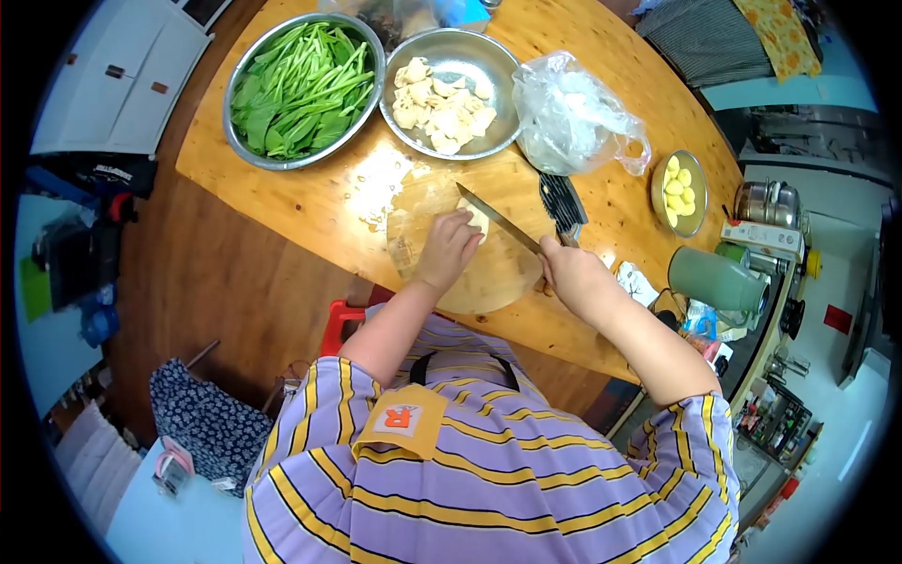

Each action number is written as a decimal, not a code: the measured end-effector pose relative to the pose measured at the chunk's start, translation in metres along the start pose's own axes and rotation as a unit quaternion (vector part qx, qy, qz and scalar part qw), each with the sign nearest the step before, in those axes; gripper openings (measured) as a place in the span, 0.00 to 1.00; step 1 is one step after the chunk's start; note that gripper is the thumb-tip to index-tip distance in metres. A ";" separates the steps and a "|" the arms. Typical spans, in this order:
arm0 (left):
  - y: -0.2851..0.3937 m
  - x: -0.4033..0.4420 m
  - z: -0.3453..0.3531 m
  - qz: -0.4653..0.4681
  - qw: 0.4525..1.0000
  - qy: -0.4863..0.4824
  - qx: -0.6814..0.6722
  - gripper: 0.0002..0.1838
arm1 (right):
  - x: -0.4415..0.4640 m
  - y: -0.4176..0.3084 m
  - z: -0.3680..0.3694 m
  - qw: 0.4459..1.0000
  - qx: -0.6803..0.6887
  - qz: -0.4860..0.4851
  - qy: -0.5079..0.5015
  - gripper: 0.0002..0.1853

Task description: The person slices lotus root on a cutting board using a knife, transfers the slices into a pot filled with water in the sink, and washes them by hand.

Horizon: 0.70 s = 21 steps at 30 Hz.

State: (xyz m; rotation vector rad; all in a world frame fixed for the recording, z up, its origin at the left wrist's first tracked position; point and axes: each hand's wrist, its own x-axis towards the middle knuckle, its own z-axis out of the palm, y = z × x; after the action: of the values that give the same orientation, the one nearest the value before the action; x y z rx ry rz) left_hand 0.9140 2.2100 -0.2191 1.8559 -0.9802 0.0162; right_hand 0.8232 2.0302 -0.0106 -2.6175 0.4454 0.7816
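Note:
A round wooden cutting board lies at the table's near edge. On it, my left hand presses a pale piece of food with its fingers bent together. My right hand is wrapped round the handle of a knife, whose blade points up and left, its tip beside the pale piece. Beyond the board stands a metal bowl holding pale cut pieces. To its left, a larger metal bowl is full of green leafy stalks.
Right of the bowls sit a clear plastic bag, a black slotted item and a small bowl of yellow pieces. A green cylindrical container stands at the right. A red stool is below the table edge.

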 end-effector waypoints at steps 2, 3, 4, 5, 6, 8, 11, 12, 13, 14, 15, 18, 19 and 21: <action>-0.001 0.000 0.003 -0.009 1.000 0.002 -0.001 0.10 | 0.007 0.002 0.007 1.000 0.017 0.024 -0.011 0.09; -0.003 -0.001 0.004 -0.015 1.000 0.004 0.000 0.10 | 0.013 0.003 0.013 0.999 0.025 0.034 -0.014 0.09; -0.003 -0.002 0.004 -0.020 1.000 0.006 0.001 0.10 | 0.019 0.005 0.021 0.999 0.028 0.031 -0.007 0.09; -0.004 -0.001 0.003 -0.008 1.000 -0.004 0.000 0.10 | 0.024 0.008 0.031 0.999 0.030 0.028 0.002 0.09; -0.004 0.000 0.003 0.004 1.000 -0.013 -0.001 0.11 | 0.030 0.013 0.041 0.999 0.031 0.025 0.010 0.09; -0.002 -0.003 0.002 0.014 1.000 -0.024 -0.004 0.11 | 0.038 0.022 0.065 0.998 0.052 0.015 0.030 0.10; -0.003 0.001 0.005 0.014 1.000 -0.014 0.001 0.12 | 0.054 0.047 0.114 0.992 0.072 -0.013 0.099 0.10; -0.002 0.002 0.003 0.012 1.000 -0.011 0.007 0.13 | 0.053 0.044 0.120 0.989 0.079 -0.023 0.122 0.10; 0.001 -0.001 0.002 0.005 1.000 -0.010 0.013 0.14 | 0.049 0.044 0.126 0.986 0.087 -0.033 0.141 0.11; 0.004 -0.004 0.001 -0.017 1.000 -0.012 0.007 0.16 | 0.049 0.047 0.130 0.986 0.094 -0.030 0.136 0.12; 0.008 -0.002 -0.002 -0.037 0.999 -0.015 0.001 0.18 | 0.049 0.049 0.129 0.985 0.114 -0.015 0.131 0.12; 0.012 0.004 -0.004 -0.084 0.996 -0.002 -0.010 0.22 | 0.046 0.061 0.123 0.973 0.196 0.018 0.116 0.13; 0.012 0.005 -0.005 -0.099 0.995 0.006 -0.011 0.23 | 0.040 0.067 0.120 0.976 0.177 0.023 0.124 0.14; 0.010 0.006 -0.009 -0.138 0.989 0.018 -0.039 0.24 | 0.027 0.076 0.112 0.980 0.141 0.030 0.137 0.14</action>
State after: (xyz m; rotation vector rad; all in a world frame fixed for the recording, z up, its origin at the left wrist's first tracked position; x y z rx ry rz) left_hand 0.9151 2.2112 -0.2042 1.8964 -0.6827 -0.1534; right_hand 0.7632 2.0068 -0.1328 -2.4572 0.6614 0.3410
